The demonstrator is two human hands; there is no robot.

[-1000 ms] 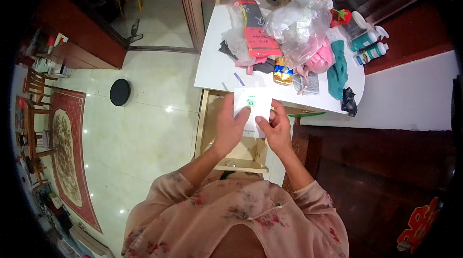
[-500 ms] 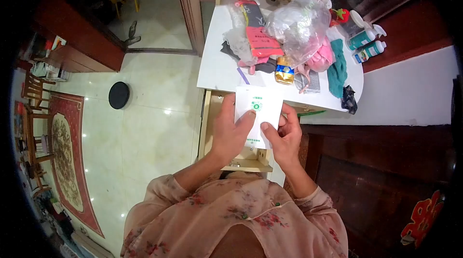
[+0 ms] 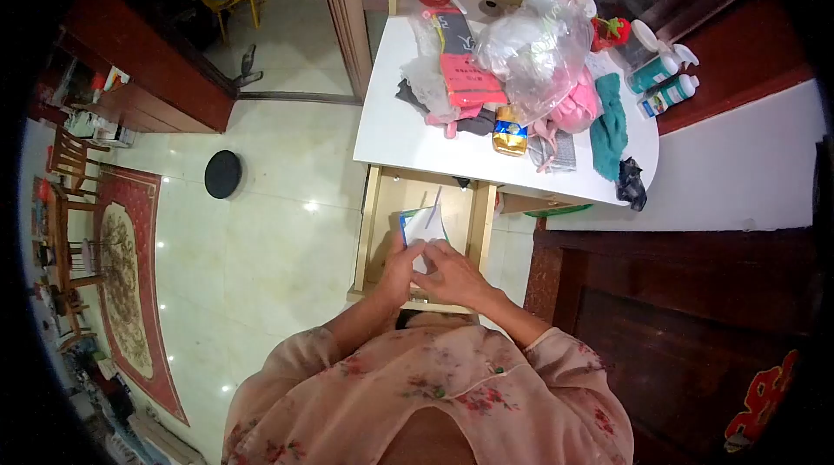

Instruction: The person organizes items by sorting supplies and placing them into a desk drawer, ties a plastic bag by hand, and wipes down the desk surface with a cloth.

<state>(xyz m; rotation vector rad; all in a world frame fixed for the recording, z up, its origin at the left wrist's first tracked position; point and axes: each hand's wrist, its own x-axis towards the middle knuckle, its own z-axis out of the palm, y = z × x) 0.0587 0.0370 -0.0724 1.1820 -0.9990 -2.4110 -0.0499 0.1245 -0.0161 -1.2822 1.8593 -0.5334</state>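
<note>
Over the open drawer (image 3: pixel 369 244), both hands hold a white booklet (image 3: pixel 424 224) with blue and green along its edges. My left hand (image 3: pixel 398 274) grips its lower left side, thumb near the middle. My right hand (image 3: pixel 453 276) is closed on the lower right part, its fingers bent across the paper and close to the left thumb. A thin purple strip (image 3: pixel 437 196) sticks up at the booklet's top edge. The hands cover the booklet's lower part.
Above the drawer, the white tabletop (image 3: pixel 382 131) bears a clear plastic bag (image 3: pixel 539 57), a red packet (image 3: pixel 469 79), a gold-and-blue packet (image 3: pixel 510 131), a teal cloth (image 3: pixel 610 126) and bottles (image 3: pixel 669 96). A round black stool (image 3: pixel 223 174) stands on the floor at left.
Both hands have moved down and left with the booklet, from the table's front edge to over the drawer. The face with green print no longer shows; the purple strip has moved down with it.
</note>
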